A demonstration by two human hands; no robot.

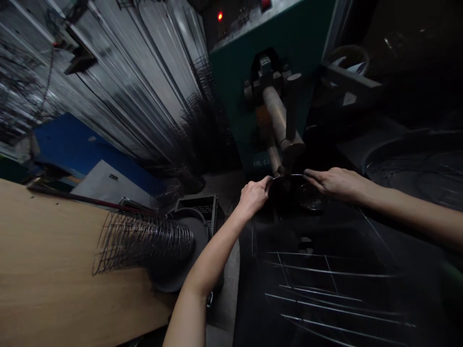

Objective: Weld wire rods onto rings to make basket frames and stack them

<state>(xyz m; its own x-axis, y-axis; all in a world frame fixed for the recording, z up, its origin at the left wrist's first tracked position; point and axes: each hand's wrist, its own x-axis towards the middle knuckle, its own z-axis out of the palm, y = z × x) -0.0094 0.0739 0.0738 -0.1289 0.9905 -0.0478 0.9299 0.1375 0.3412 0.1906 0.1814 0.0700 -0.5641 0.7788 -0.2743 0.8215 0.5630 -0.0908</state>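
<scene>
My left hand (pixel 254 195) pinches the left side of a thin wire ring (pixel 289 176) held just under the roller arm (pixel 280 126) of a green machine (pixel 289 43). My right hand (pixel 334 183) grips the ring's right side, fingers closed on the wire. The ring sits over a dark round die (pixel 311 200) on the machine's black bed. Both forearms reach in from the lower edge and the right.
A stack of wire-frame baskets (pixel 141 238) lies on its side on a wooden table (pixel 47 279) at left. Loose wire grids (pixel 325 289) lie on the dark surface below my hands. Corrugated metal sheets (pixel 126 72) lean at the back. A dark tub (pixel 415 164) sits at right.
</scene>
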